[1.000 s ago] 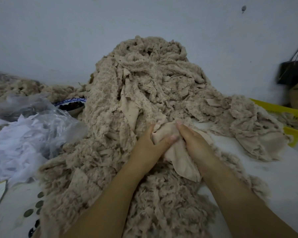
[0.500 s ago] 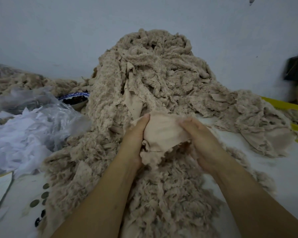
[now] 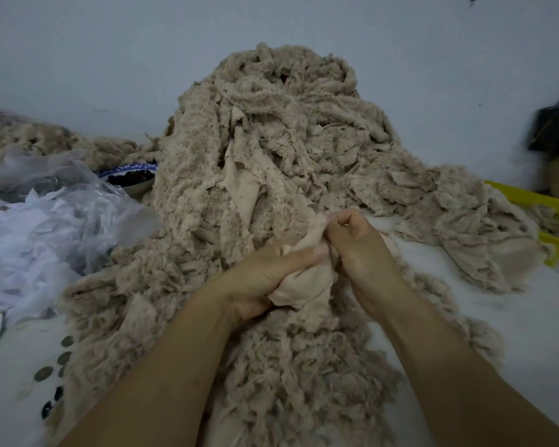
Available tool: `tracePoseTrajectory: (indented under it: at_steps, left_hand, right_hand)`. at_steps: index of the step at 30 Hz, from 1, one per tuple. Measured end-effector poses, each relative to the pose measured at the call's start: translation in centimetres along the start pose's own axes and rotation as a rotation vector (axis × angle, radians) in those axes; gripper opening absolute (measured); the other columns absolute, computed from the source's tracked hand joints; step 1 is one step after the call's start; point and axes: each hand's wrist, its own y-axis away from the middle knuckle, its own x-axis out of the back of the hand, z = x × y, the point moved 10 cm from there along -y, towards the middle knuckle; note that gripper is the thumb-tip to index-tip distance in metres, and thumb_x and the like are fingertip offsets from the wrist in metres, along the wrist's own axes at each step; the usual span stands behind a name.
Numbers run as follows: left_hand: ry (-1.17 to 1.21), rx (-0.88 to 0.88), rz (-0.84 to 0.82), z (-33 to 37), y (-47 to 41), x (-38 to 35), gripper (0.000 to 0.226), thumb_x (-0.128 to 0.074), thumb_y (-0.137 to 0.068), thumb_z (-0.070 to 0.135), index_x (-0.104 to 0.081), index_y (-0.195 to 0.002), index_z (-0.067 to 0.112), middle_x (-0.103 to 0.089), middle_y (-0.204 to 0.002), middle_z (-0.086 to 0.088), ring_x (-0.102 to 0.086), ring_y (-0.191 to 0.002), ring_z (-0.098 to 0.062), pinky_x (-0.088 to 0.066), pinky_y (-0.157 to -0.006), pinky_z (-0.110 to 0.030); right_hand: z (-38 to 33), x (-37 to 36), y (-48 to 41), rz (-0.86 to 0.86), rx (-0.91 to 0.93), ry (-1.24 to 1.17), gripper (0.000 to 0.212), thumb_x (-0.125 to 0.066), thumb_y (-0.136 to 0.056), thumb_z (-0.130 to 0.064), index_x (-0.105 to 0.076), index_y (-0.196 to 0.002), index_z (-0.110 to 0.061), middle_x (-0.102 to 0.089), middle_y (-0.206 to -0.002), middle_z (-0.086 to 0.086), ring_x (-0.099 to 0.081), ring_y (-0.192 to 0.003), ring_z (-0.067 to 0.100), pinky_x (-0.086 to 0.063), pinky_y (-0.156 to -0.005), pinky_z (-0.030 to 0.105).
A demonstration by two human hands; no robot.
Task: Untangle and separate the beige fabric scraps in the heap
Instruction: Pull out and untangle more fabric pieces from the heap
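A tall heap of beige fabric scraps point(image 3: 271, 150) rises against the pale wall point(image 3: 110, 59) and spills forward and to the right across the white worktop point(image 3: 523, 324). At the front of the heap, both hands are clenched on one smooth beige scrap point(image 3: 304, 283) that is bunched up between them. The left hand point(image 3: 259, 280) grips its lower part with the thumb laid across the cloth, and the right hand point(image 3: 360, 250), fingers curled tight, pinches the scrap's upper edge just beside the left thumb tip. The scrap sits on top of the fuzzy strips below it; whether it is free of them cannot be told. To the left lies a clear plastic bag point(image 3: 88, 201) over white scraps point(image 3: 23, 253), with a blue-rimmed bowl point(image 3: 129, 175) of dark pieces behind it, touching the heap's edge. Small dark round discs point(image 3: 44, 373) lie on the worktop near the left forearm. A yellow basket point(image 3: 530, 201) stands at the right edge, partly covered by beige cloth.
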Motion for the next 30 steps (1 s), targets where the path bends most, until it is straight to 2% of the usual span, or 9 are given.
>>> tracePoseTrajectory:
  at_steps: [3,6,9,12,15,18,21,27,30]
  left_hand:
    - [0.175,-0.059,-0.057,0.6,0.1,-0.5,0.042,-0.076,-0.082,0.029,-0.072,-0.116,0.004,-0.068,-0.121,-0.023,-0.067,-0.104,-0.026,-0.054,-0.095,-0.034]
    - [0.552,-0.219,-0.231,3.5,0.9,-0.7,0.027,-0.071,-0.088,0.031,-0.077,-0.103,0.009,-0.075,-0.099,-0.006,-0.072,-0.086,-0.015,-0.060,-0.074,-0.029]
    - [0.703,-0.297,0.068,3.5,0.3,2.9,0.016,-0.063,-0.089,0.025,-0.073,-0.094,0.013,-0.068,-0.076,0.001,-0.060,-0.056,-0.008,-0.047,-0.042,-0.021]
    - [0.414,-0.371,0.376,2.9,0.3,4.8,0.026,-0.063,-0.091,0.027,-0.066,-0.113,0.012,-0.075,-0.092,-0.004,-0.073,-0.076,-0.015,-0.057,-0.064,-0.027]
    - [-0.013,-0.435,0.567,3.5,1.0,5.1,0.015,-0.061,-0.097,0.034,-0.074,-0.097,0.027,-0.077,-0.095,-0.005,-0.073,-0.093,-0.023,-0.057,-0.085,-0.039]
    - [-0.136,-0.504,0.653,4.1,1.7,5.4,0.019,-0.058,-0.100,0.037,-0.072,-0.087,0.033,-0.077,-0.092,0.000,-0.074,-0.091,-0.021,-0.060,-0.081,-0.036]
    - [0.057,-0.477,0.636,3.2,1.1,5.8,0.017,-0.056,-0.101,0.035,-0.068,-0.111,0.028,-0.076,-0.106,0.004,-0.072,-0.101,-0.015,-0.058,-0.090,-0.037]
    - [0.560,-0.431,0.585,3.4,1.6,8.6,0.026,-0.052,-0.101,0.036,-0.068,-0.108,0.016,-0.072,-0.075,0.001,-0.062,-0.052,-0.010,-0.045,-0.042,-0.020]
    - [0.527,-0.354,0.419,3.0,0.8,6.5,0.025,-0.056,-0.098,0.030,-0.077,-0.090,0.018,-0.068,-0.072,-0.002,-0.059,-0.050,-0.012,-0.041,-0.036,-0.016]
  right_hand:
    - [0.2,1.8,-0.4,0.152,-0.019,-0.021,0.022,-0.055,-0.100,-0.036,-0.058,-0.083,-0.023,-0.053,-0.054,-0.012,-0.049,-0.049,0.005,-0.040,-0.046,0.021]
    - [0.5,5.1,-0.5,0.348,-0.068,-0.130,0.024,-0.050,-0.102,-0.039,-0.057,-0.089,-0.019,-0.033,-0.044,-0.013,-0.028,-0.037,0.004,-0.026,-0.036,0.019]
    - [-0.1,6.4,0.1,0.425,-0.017,-0.113,0.031,-0.045,-0.104,-0.042,-0.057,-0.088,-0.019,-0.035,-0.044,-0.014,-0.027,-0.037,0.003,-0.026,-0.037,0.019]
    - [-0.7,2.7,0.6,0.232,0.024,0.102,0.054,-0.035,-0.093,-0.071,-0.063,-0.082,-0.026,-0.049,-0.045,-0.020,-0.042,-0.039,-0.002,-0.032,-0.047,0.021]
    - [0.4,-2.5,1.6,-0.099,-0.017,0.242,0.066,-0.028,-0.066,-0.098,-0.062,-0.092,-0.047,-0.066,-0.070,-0.023,-0.060,-0.058,-0.006,-0.044,-0.050,0.017]
    - [0.7,-3.3,1.6,-0.143,0.036,0.462,0.054,-0.040,-0.081,-0.081,-0.057,-0.084,-0.030,-0.064,-0.075,-0.020,-0.059,-0.067,-0.006,-0.042,-0.059,0.017]
    - [0.3,-1.2,0.9,0.032,0.051,0.436,0.050,-0.039,-0.094,-0.066,-0.061,-0.082,-0.023,-0.068,-0.074,-0.010,-0.060,-0.069,-0.009,-0.040,-0.060,0.015]
    - [0.0,7.2,0.4,0.490,-0.043,-0.091,0.034,-0.046,-0.100,-0.045,-0.049,-0.070,-0.029,-0.045,-0.053,-0.010,-0.041,-0.049,0.008,-0.035,-0.051,0.027]
    - [0.2,3.6,-0.6,0.128,-0.046,0.139,0.021,-0.059,-0.075,-0.046,-0.062,-0.067,-0.026,-0.058,-0.052,-0.009,-0.053,-0.043,0.007,-0.040,-0.048,0.023]
